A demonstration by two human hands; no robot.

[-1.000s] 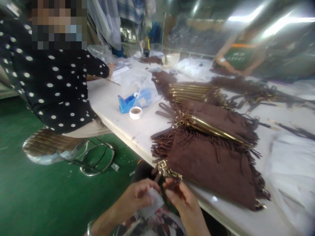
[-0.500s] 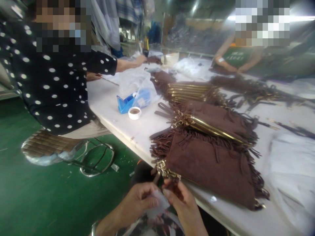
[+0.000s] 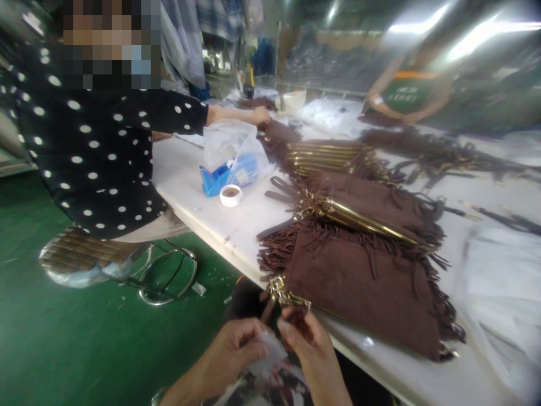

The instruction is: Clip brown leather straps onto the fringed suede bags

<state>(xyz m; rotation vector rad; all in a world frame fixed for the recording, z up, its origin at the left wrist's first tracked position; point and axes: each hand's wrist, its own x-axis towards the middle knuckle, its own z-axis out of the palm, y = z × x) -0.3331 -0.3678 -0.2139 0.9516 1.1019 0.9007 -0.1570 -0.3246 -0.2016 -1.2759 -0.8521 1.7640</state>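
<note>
Over the table's near edge, my left hand (image 3: 236,349) is closed, thumb and fingers pinching a small white translucent sheet (image 3: 273,345). Just right of it my right hand (image 3: 313,347) is closed too, its fingertips curled around a dark brown strap end (image 3: 301,317), partly hidden by the fingers. Gold clasps (image 3: 278,288) hang right above my hands at the corner of a brown suede fringed bag (image 3: 359,287), which lies flat on the table. A brown strap (image 3: 267,310) drops from these clasps behind my left fingers.
More fringed bags (image 3: 372,194) with gold zippers lie behind on the white table (image 3: 203,225). A blue tape dispenser (image 3: 215,179), a tape roll (image 3: 230,194) and a plastic bag (image 3: 232,138) stand left. A co-worker in dotted clothing (image 3: 97,152) sits left; another person (image 3: 408,98) is across.
My left hand has drawn slightly left and down with the white sheet, away from my right fingers. The dotted-sleeved co-worker's arm has reached further right, to a bag.
</note>
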